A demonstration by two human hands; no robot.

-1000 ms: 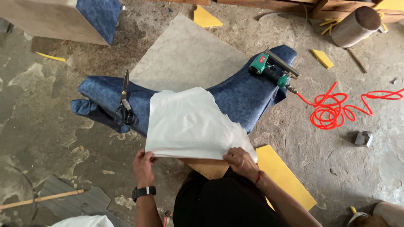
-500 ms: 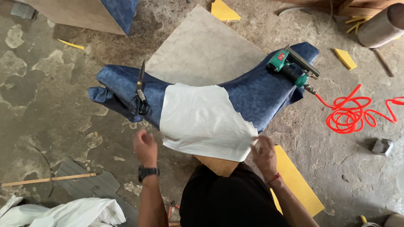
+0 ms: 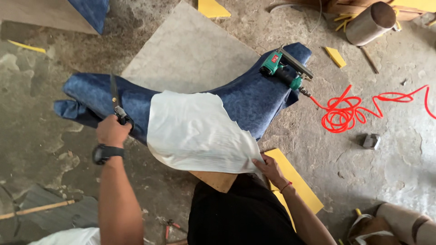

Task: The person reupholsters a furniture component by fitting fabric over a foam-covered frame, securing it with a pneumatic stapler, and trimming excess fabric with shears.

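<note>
- Head view, centre of the frame: I see a curved padded piece wrapped in blue fabric [image 3: 245, 97] lying on the concrete floor [image 3: 399, 154], with a white sheet [image 3: 195, 131] draped over its middle and hanging toward me.
- Left of centre: my left hand [image 3: 111, 130] is clenched around the handles of a pair of scissors [image 3: 116, 102], whose blades lie up across the blue fabric. A black watch [image 3: 106, 153] sits on that wrist.
- Lower centre: my right hand [image 3: 269, 167] pinches the lower right corner of the white sheet, fingers closed on its edge, just above a bare wooden edge [image 3: 215, 180] that sticks out below the sheet.
- Upper right: a green staple gun [image 3: 284, 68] rests on the far end of the blue fabric, untouched, with a red coiled hose [image 3: 354, 111] trailing off to the right across the floor.
- Around it: a grey board [image 3: 190, 50] lies behind the padded piece, a yellow foam slab [image 3: 295, 186] beside my right hand, and smaller yellow scraps [image 3: 336, 55] near the top.
- How far along, as I judge it: the blue cover looks already fixed over most of the shape. The white sheet is only laid on, loose and uncut at its ragged edge, so trimming and fastening it seem to remain.
</note>
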